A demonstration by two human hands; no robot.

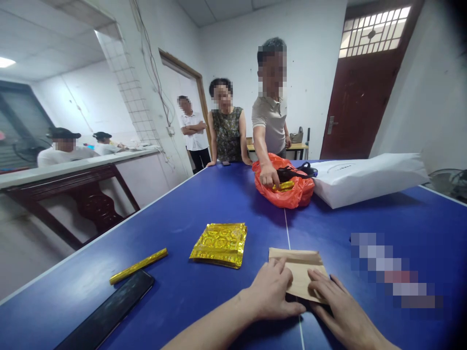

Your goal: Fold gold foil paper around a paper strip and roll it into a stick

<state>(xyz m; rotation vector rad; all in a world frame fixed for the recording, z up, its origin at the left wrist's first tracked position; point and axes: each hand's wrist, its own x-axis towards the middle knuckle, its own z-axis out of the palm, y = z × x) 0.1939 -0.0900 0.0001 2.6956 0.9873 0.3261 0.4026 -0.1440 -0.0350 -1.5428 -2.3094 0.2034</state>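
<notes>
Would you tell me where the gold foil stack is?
Head view: the gold foil stack lies on the blue table, left of centre, between the gold stick and the brown paper.

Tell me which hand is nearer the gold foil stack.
Left. The left hand rests on the brown paper, just right of the gold foil stack; the right hand lies on the paper's right side, farther from the stack.
</notes>
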